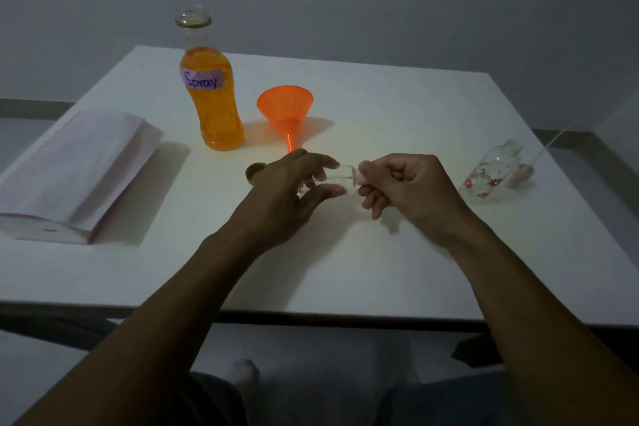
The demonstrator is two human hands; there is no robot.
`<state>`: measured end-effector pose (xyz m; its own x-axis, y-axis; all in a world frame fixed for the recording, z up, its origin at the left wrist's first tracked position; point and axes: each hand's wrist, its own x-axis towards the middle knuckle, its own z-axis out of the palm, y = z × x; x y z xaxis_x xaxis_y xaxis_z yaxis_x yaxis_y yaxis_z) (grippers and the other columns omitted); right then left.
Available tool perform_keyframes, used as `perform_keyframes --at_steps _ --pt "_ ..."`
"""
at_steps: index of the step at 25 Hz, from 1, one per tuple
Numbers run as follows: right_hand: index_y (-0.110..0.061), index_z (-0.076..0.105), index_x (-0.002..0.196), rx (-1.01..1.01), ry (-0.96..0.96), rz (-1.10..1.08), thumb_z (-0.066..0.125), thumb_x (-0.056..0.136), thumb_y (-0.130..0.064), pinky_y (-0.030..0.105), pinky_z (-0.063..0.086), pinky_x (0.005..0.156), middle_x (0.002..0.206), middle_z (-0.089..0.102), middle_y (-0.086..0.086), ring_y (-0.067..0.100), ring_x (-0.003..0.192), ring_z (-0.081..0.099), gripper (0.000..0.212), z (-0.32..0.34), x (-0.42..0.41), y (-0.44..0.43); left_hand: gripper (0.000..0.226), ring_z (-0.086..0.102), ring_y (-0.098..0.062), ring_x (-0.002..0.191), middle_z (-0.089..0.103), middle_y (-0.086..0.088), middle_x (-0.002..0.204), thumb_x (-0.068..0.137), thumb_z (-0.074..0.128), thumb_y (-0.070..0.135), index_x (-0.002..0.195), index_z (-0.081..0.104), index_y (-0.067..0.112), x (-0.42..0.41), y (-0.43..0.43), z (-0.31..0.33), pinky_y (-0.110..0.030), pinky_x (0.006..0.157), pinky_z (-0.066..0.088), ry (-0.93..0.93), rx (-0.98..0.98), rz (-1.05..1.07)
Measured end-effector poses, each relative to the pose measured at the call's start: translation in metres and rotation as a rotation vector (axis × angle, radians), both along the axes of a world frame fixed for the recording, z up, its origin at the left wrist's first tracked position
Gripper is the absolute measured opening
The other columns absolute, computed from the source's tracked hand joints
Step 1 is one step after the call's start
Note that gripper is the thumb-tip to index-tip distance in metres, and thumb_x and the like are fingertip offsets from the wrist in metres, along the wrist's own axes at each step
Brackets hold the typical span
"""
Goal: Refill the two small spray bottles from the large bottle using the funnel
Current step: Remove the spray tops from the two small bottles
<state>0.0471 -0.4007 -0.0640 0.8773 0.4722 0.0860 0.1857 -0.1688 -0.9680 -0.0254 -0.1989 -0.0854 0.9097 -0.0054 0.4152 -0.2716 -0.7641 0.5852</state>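
Note:
A small clear spray bottle [340, 176] lies sideways between my hands above the white table [397, 107]. My left hand [294, 190] grips its body. My right hand [404, 183] pinches its pink spray head [361, 176]. The large uncapped bottle [211, 86] of orange liquid, labelled "Spray", stands at the back left. An orange funnel [285, 111] lies on its side just right of it. A second small clear bottle [491, 173] with flower prints lies at the right, with its pink spray head and long tube [525, 171] beside it.
A gold bottle cap [254, 172] rests on the table just left of my left hand. A folded white paper stack [76, 173] lies at the left edge. My knees show below the table's front edge.

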Motion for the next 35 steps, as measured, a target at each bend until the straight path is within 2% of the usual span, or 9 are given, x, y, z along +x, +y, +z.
perform_keyframes --at_steps 5,8,12,14,17,21,24,29,35 --pt "-0.004 0.072 0.103 0.047 -0.121 0.045 0.071 0.086 0.006 0.027 0.058 0.077 0.093 0.072 0.009 0.019 0.081 0.072 0.020 -0.003 -0.005 -0.005 0.053 0.062 -0.004 0.077 0.067 0.008 0.090 0.090 0.034 0.054 0.113 0.064 0.017 0.002 -0.008 0.006 -0.027 0.067 0.052 0.125 -0.091 -0.074" --pt "-0.020 0.068 0.118 0.050 -0.131 0.107 0.078 0.083 -0.014 0.026 0.060 0.075 0.115 0.068 0.000 0.016 0.097 0.071 0.037 0.007 -0.006 -0.018 0.049 0.060 0.000 0.084 0.064 0.015 0.096 0.089 0.039 0.057 0.117 0.061 0.023 0.002 -0.013 0.008 -0.015 0.067 0.045 0.125 -0.106 -0.096" --pt "-0.025 0.074 0.107 -0.097 0.064 -0.096 0.060 0.087 -0.063 0.032 0.051 0.045 0.094 0.077 0.003 0.023 0.060 0.072 0.044 0.009 -0.004 -0.024 0.040 0.059 -0.006 0.090 0.064 0.009 0.106 0.090 0.047 0.052 0.120 0.058 0.027 0.000 -0.021 0.005 -0.018 0.069 0.047 0.102 -0.053 -0.091" --pt "-0.017 0.079 0.092 -0.089 0.075 -0.078 0.066 0.089 -0.052 0.034 0.048 0.047 0.079 0.077 0.009 0.028 0.056 0.068 0.036 0.005 -0.002 -0.026 0.042 0.059 -0.007 0.090 0.063 0.010 0.105 0.089 0.045 0.054 0.119 0.058 0.028 -0.001 -0.021 0.004 -0.018 0.068 0.046 0.114 -0.051 -0.078" --pt "-0.023 0.072 0.116 0.027 0.047 0.090 0.083 0.079 -0.026 0.043 0.061 0.065 0.107 0.075 0.003 0.028 0.085 0.075 0.038 0.005 0.003 -0.038 0.043 0.060 -0.008 0.092 0.065 0.008 0.108 0.089 0.044 0.056 0.119 0.057 0.029 -0.001 -0.019 0.001 -0.023 0.072 0.050 0.117 -0.063 -0.059" --pt "-0.022 0.065 0.123 -0.080 0.198 0.016 0.071 0.081 -0.058 0.037 0.060 0.056 0.101 0.077 -0.001 0.027 0.076 0.077 0.055 0.009 -0.002 -0.030 0.045 0.060 -0.010 0.095 0.065 0.006 0.113 0.088 0.044 0.058 0.121 0.055 0.029 -0.001 -0.021 0.000 -0.031 0.076 0.053 0.117 -0.069 -0.074" --pt "-0.020 0.076 0.093 -0.212 0.055 -0.030 0.065 0.088 -0.055 0.034 0.053 0.051 0.077 0.077 0.004 0.025 0.060 0.072 0.037 0.008 -0.005 -0.027 0.048 0.061 -0.010 0.094 0.065 0.006 0.110 0.087 0.042 0.061 0.120 0.056 0.029 -0.001 -0.022 0.000 -0.032 0.075 0.054 0.117 -0.067 -0.088" --pt "-0.025 0.075 0.103 -0.347 -0.539 -0.024 0.081 0.080 -0.011 0.019 0.054 0.072 0.098 0.072 -0.015 0.004 0.089 0.064 0.028 0.015 -0.007 -0.037 0.040 0.063 -0.005 0.081 0.069 0.013 0.084 0.094 0.036 0.058 0.101 0.063 0.028 0.001 -0.025 0.005 -0.025 0.070 0.049 0.238 -0.207 -0.153" --pt "-0.008 0.077 0.106 -0.397 -1.035 -0.306 0.076 0.084 -0.002 0.024 0.053 0.077 0.101 0.076 0.004 0.020 0.096 0.062 0.022 0.020 0.004 -0.053 0.057 0.059 -0.008 0.071 0.073 -0.001 0.084 0.091 0.029 0.069 0.108 0.066 0.030 0.000 -0.020 0.016 -0.019 0.066 0.045 0.475 -0.524 -0.209"
